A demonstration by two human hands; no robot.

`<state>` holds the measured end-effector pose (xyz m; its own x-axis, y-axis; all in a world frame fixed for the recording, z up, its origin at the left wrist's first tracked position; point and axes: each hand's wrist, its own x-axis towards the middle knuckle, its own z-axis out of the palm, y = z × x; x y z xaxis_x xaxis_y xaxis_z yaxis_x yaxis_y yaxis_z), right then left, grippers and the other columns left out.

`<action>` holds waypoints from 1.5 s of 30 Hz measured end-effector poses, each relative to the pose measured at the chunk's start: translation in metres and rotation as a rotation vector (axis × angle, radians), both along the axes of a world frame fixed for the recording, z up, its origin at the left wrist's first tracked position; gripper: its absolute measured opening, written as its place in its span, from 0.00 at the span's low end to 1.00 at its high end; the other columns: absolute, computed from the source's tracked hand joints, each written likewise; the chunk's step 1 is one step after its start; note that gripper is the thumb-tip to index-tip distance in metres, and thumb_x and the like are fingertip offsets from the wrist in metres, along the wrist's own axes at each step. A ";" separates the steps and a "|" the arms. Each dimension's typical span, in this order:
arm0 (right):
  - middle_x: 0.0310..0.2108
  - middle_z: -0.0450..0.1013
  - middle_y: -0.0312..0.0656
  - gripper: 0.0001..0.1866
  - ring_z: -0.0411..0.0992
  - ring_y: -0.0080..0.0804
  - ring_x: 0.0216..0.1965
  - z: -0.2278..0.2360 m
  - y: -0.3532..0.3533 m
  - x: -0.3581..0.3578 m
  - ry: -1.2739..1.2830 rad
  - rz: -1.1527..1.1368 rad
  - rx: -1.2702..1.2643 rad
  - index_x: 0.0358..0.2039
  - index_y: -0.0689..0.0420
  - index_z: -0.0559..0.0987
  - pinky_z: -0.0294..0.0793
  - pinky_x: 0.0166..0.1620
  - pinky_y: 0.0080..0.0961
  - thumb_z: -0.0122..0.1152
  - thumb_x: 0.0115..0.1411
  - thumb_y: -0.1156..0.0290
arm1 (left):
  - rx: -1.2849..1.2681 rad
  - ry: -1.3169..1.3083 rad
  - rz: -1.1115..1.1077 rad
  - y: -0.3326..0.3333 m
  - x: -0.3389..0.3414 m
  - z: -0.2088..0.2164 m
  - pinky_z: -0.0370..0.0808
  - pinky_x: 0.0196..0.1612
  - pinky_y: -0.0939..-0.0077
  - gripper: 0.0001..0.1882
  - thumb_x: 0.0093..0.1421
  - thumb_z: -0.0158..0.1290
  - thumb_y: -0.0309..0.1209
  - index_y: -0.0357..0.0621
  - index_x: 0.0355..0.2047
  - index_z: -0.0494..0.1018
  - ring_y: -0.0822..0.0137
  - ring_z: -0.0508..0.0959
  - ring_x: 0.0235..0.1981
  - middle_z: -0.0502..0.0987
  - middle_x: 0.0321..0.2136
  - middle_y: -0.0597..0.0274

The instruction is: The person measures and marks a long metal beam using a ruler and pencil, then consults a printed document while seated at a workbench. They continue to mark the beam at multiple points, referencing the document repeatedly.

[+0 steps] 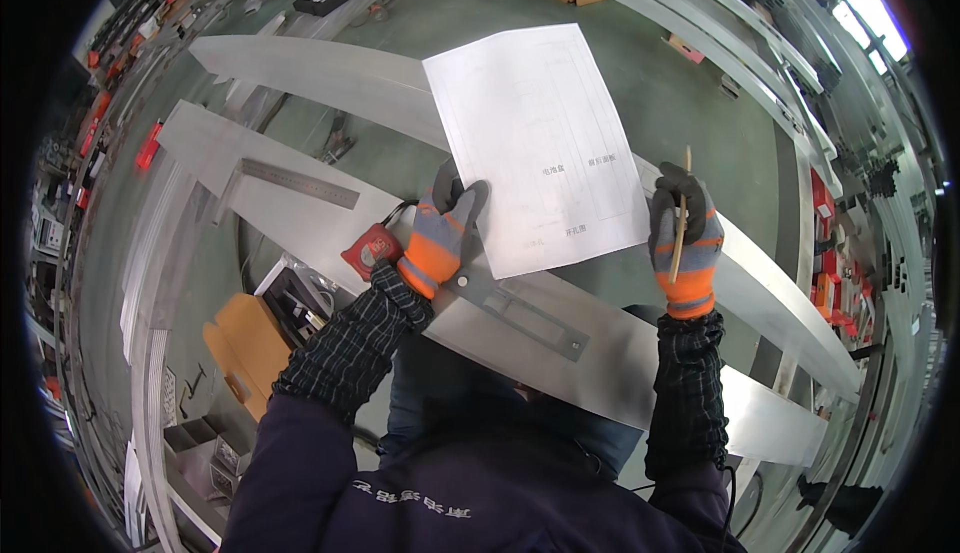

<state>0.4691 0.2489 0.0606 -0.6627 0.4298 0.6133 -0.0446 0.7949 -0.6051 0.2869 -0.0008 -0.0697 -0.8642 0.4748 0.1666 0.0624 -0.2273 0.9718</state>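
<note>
1. Left hand (441, 228), in a grey-and-orange work glove: grip narrow, dark fingertips closed on the lower left edge of a white printed paper sheet (540, 143).
2. Right hand (703, 238), gloved alike: fingers curled, grip narrow, with a slim tan wooden pencil (680, 228) held upright along them. The sheet's lower right edge meets the thumb side of this hand – whether it is pinched there, cannot tell.
3. Sheet is raised between both hands, tilted, printed side to the wearer; it overlaps the view of a long silver metal panel (610, 363) below and a second long silver metal panel (330, 71) beyond.
4. On the nearer panel, just beside the left wrist: a red boxy tape measure (372, 251).
5. Further left on that panel, a grey flat steel ruler (300, 183) lies near its far edge.
6. Right of the left wrist, a grey slotted metal plate (552, 335) lies flat on the same panel, below the sheet's bottom edge.
7. Lower left, past the panel – an open brown cardboard box (240, 348), near the left forearm. Green-grey floor (400, 18) shows between the panels and beyond.
</note>
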 end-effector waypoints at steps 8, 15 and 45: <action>0.38 0.79 0.50 0.15 0.77 0.52 0.41 -0.006 0.059 0.064 0.053 -0.298 0.428 0.48 0.59 0.79 0.75 0.47 0.41 0.61 0.60 0.75 | -0.009 0.002 -0.014 -0.001 -0.002 0.005 0.78 0.53 0.67 0.25 0.69 0.55 0.29 0.36 0.64 0.64 0.67 0.78 0.50 0.78 0.54 0.53; 0.37 0.80 0.49 0.14 0.78 0.50 0.40 -0.023 0.080 0.082 -0.054 -0.390 0.526 0.48 0.59 0.81 0.76 0.46 0.41 0.56 0.62 0.73 | -0.036 -0.088 0.046 0.002 0.010 0.023 0.78 0.52 0.67 0.27 0.68 0.56 0.31 0.36 0.64 0.65 0.65 0.78 0.50 0.78 0.53 0.51; 0.34 0.81 0.51 0.13 0.80 0.50 0.34 -0.021 0.090 0.080 0.055 -0.353 0.532 0.44 0.62 0.83 0.79 0.41 0.40 0.56 0.59 0.77 | -0.282 0.053 0.094 0.007 0.021 0.058 0.75 0.55 0.67 0.22 0.69 0.53 0.31 0.32 0.59 0.68 0.64 0.77 0.52 0.77 0.53 0.51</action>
